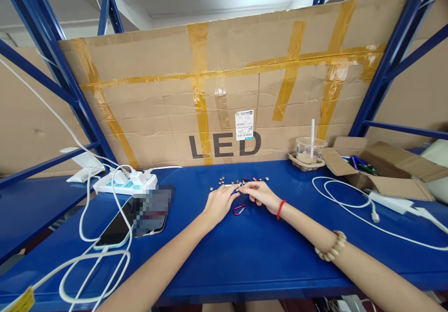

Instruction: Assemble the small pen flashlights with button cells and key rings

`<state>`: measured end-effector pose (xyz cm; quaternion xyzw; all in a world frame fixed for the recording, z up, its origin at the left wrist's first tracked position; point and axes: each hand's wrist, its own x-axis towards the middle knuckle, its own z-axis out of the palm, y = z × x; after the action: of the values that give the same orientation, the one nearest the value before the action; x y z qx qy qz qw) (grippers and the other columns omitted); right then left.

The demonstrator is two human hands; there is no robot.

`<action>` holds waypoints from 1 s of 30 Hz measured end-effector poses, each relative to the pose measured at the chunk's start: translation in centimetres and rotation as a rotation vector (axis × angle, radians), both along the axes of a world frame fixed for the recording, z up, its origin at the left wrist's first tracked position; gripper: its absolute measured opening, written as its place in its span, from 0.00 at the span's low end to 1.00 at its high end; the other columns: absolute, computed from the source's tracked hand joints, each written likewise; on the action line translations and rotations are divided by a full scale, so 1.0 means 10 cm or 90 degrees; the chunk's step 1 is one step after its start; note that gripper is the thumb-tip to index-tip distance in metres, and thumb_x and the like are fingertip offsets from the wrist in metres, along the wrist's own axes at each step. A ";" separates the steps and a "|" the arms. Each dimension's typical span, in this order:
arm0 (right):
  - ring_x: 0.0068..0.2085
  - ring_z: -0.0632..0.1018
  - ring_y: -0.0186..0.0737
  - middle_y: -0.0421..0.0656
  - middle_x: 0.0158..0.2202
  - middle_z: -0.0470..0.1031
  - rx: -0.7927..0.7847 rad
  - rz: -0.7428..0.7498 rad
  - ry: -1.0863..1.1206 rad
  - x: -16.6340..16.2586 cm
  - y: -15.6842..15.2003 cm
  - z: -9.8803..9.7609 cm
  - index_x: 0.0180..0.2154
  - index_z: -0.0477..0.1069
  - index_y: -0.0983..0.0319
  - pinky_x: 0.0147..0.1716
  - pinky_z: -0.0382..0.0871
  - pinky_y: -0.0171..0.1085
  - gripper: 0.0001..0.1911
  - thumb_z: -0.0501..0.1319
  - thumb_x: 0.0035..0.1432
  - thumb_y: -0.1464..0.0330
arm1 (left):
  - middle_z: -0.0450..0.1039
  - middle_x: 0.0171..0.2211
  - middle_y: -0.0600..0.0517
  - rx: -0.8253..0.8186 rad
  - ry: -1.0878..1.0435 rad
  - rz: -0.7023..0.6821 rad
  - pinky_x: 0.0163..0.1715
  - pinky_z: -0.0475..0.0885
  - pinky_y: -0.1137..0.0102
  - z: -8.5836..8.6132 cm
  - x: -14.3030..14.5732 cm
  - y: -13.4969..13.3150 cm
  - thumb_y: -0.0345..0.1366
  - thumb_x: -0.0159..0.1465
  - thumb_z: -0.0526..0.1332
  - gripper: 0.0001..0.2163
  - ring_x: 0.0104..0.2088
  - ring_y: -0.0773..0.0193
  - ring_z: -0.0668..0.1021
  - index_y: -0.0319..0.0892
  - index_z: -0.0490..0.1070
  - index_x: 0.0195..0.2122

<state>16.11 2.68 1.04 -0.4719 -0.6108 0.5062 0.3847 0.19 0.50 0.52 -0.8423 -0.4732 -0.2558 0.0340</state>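
Blue steel racking framed a blue counter backed by taped cardboard printed "LED". Both hands met near the middle of it. The left hand and the right hand had their fingertips pinched together on a small slim piece, too small to identify. A red carabiner clip lay on the counter just below and between the hands, touching neither. A scatter of small round metal parts sat just beyond the fingertips.

To the left lay a phone amid loops of white cable and a power strip. To the right stood a plastic cup with a straw, an open cardboard box and another white cable.

Judging by the layout, the loose round parts could roll or be swept off by a wrist, since nothing contained them. The pinched piece looked easy to drop, and the cup stood near enough to be knocked by a reaching right arm.
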 end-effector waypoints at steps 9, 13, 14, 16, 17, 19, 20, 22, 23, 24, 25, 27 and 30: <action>0.15 0.57 0.24 0.34 0.12 0.59 -0.012 0.005 0.002 0.00 -0.04 0.05 0.29 0.73 0.65 0.10 0.47 0.25 0.15 0.62 0.42 0.60 | 0.71 0.43 0.56 0.019 -0.004 0.019 0.40 0.68 0.71 0.00 -0.01 -0.01 0.37 0.64 0.49 0.11 0.42 0.64 0.72 0.48 0.66 0.45; 0.15 0.58 0.24 0.33 0.12 0.58 -0.024 -0.004 0.023 -0.01 -0.05 0.06 0.26 0.72 0.66 0.10 0.47 0.25 0.15 0.62 0.42 0.59 | 0.72 0.41 0.55 0.041 -0.008 0.033 0.41 0.67 0.70 -0.01 -0.02 0.00 0.37 0.64 0.49 0.11 0.41 0.64 0.72 0.48 0.67 0.43; 0.15 0.58 0.24 0.33 0.12 0.57 -0.027 -0.007 0.028 -0.01 -0.04 0.06 0.25 0.71 0.66 0.10 0.47 0.25 0.15 0.62 0.41 0.59 | 0.72 0.41 0.55 0.044 -0.010 0.036 0.41 0.67 0.70 -0.01 -0.02 0.00 0.37 0.64 0.49 0.11 0.41 0.64 0.72 0.48 0.67 0.43; 0.15 0.58 0.24 0.33 0.11 0.57 -0.028 -0.010 0.029 -0.01 -0.03 0.05 0.24 0.70 0.66 0.09 0.47 0.24 0.16 0.63 0.41 0.58 | 0.72 0.41 0.56 0.044 -0.015 0.041 0.39 0.67 0.71 -0.01 -0.01 0.00 0.36 0.64 0.49 0.11 0.40 0.64 0.73 0.48 0.67 0.42; 0.15 0.58 0.24 0.33 0.11 0.57 -0.026 -0.009 0.027 -0.01 -0.03 0.03 0.24 0.70 0.66 0.09 0.47 0.24 0.16 0.63 0.41 0.58 | 0.72 0.41 0.56 0.040 -0.017 0.042 0.38 0.68 0.71 -0.01 -0.01 0.00 0.36 0.64 0.49 0.10 0.40 0.64 0.73 0.48 0.67 0.42; 0.15 0.58 0.24 0.34 0.12 0.57 -0.016 -0.004 0.021 -0.01 -0.01 0.01 0.24 0.70 0.65 0.09 0.47 0.24 0.17 0.63 0.41 0.57 | 0.72 0.41 0.55 0.029 -0.020 0.042 0.37 0.68 0.71 -0.02 0.00 0.00 0.35 0.64 0.48 0.11 0.39 0.64 0.73 0.47 0.67 0.42; 0.15 0.58 0.24 0.34 0.12 0.58 -0.006 0.001 0.014 -0.01 -0.01 0.00 0.24 0.70 0.65 0.09 0.48 0.24 0.17 0.62 0.42 0.56 | 0.72 0.41 0.55 0.024 -0.020 0.042 0.37 0.67 0.72 -0.02 0.00 0.00 0.35 0.64 0.47 0.11 0.39 0.64 0.73 0.47 0.67 0.42; 0.15 0.59 0.24 0.36 0.15 0.61 0.031 0.004 -0.008 0.00 0.00 -0.03 0.27 0.71 0.65 0.09 0.49 0.25 0.18 0.60 0.44 0.55 | 0.72 0.42 0.54 0.011 -0.022 0.043 0.37 0.67 0.72 -0.02 0.01 -0.01 0.35 0.64 0.47 0.11 0.39 0.64 0.73 0.46 0.66 0.43; 0.15 0.60 0.24 0.37 0.18 0.64 0.068 -0.004 -0.023 0.00 0.01 -0.03 0.29 0.71 0.65 0.09 0.50 0.25 0.18 0.60 0.45 0.55 | 0.72 0.41 0.54 0.002 -0.027 0.043 0.36 0.67 0.72 -0.02 0.01 -0.01 0.35 0.64 0.46 0.11 0.39 0.64 0.73 0.46 0.66 0.43; 0.15 0.61 0.24 0.39 0.22 0.67 0.122 -0.019 -0.042 0.00 0.01 -0.04 0.33 0.72 0.65 0.09 0.52 0.26 0.19 0.59 0.45 0.56 | 0.72 0.40 0.54 -0.008 -0.037 0.044 0.35 0.67 0.73 -0.01 0.01 -0.01 0.35 0.64 0.45 0.11 0.38 0.65 0.74 0.46 0.65 0.43; 0.15 0.61 0.23 0.41 0.26 0.69 0.192 -0.033 -0.065 0.01 0.01 -0.04 0.36 0.71 0.64 0.10 0.54 0.27 0.19 0.59 0.46 0.57 | 0.72 0.38 0.54 -0.020 -0.049 0.044 0.34 0.66 0.74 -0.01 0.01 -0.01 0.36 0.65 0.45 0.12 0.37 0.65 0.74 0.46 0.65 0.43; 0.16 0.62 0.22 0.43 0.35 0.70 0.353 -0.047 -0.114 0.03 0.02 -0.04 0.40 0.71 0.61 0.14 0.60 0.28 0.18 0.59 0.48 0.60 | 0.72 0.33 0.55 -0.046 -0.081 0.043 0.30 0.65 0.75 0.01 0.00 -0.02 0.36 0.65 0.43 0.12 0.32 0.67 0.74 0.46 0.65 0.41; 0.19 0.65 0.23 0.43 0.40 0.69 0.528 -0.003 -0.199 0.07 0.01 -0.02 0.39 0.72 0.58 0.23 0.66 0.30 0.13 0.56 0.53 0.63 | 0.70 0.25 0.58 -0.080 -0.134 0.028 0.26 0.62 0.77 0.03 -0.02 -0.01 0.37 0.65 0.42 0.12 0.28 0.69 0.73 0.47 0.65 0.38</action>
<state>16.78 2.79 0.82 -0.3498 -0.8122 0.1400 0.4453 0.02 0.42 0.81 -0.8008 -0.5074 -0.3118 -0.0633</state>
